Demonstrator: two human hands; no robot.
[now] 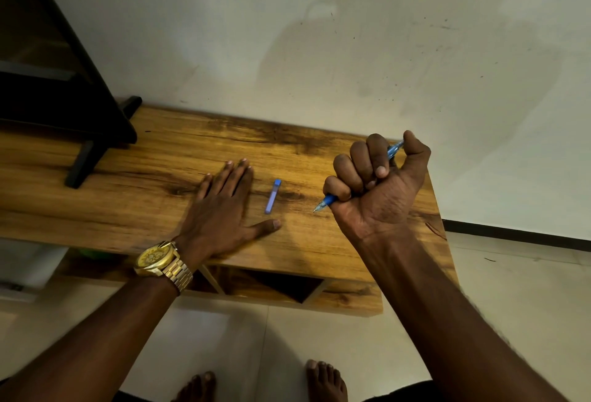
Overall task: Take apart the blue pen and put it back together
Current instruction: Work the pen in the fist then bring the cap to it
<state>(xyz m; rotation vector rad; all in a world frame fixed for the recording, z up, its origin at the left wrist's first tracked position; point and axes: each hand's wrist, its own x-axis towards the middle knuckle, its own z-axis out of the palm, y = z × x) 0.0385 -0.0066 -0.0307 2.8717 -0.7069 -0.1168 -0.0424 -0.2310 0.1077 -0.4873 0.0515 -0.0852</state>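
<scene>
On the wooden shelf top (153, 158), a pen taken apart: cap (272, 196) down, body in a fist.

The right hand (377, 187) has all its fingers curled round the blue pen (329, 200), tip poking out below the little finger, back end near the thumb. The left hand (224, 209) lies flat and spread on the wood, holding nothing, with the cap just beside its thumb, not touching. Pen's probably light, stiff, slick plastic, so pinching the cap by its sides and steadying the body near the tip seems smartest.
</scene>
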